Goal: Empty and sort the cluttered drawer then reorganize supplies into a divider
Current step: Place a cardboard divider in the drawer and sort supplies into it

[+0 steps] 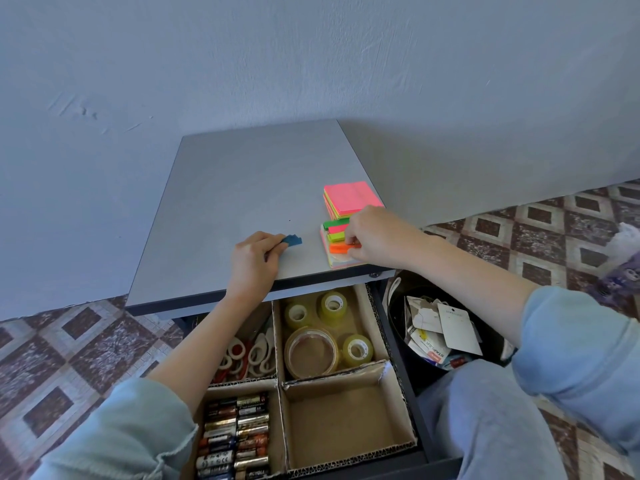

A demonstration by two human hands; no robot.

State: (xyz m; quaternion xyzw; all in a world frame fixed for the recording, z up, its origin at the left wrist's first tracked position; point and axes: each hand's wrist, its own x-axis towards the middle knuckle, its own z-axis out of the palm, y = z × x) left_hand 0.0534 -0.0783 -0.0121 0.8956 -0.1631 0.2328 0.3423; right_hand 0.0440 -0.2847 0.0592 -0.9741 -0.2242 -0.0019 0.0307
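Note:
On the grey tabletop (242, 181) my left hand (254, 258) pinches a small blue sticky-flag pad (292, 241). To the right, my right hand (372, 237) pinches an orange flag strip (341, 249) lying on a low stack of neon flag strips (335, 226) in green, pink and yellow. A pink-topped sticky-note block (351, 197) sits just behind that stack. Below the table edge the open drawer holds a cardboard divider (280, 382): scissors (247, 355) at back left, tape rolls (313, 351) at back right, batteries (235, 434) at front left. The front right compartment (346, 424) holds nothing.
A dark round bin (394, 317) with card tags and packaging stands right of the drawer, beside my knee. Patterned floor tiles surround the table, and a plastic bag (623, 258) lies at the far right. A bluish wall rises behind the table.

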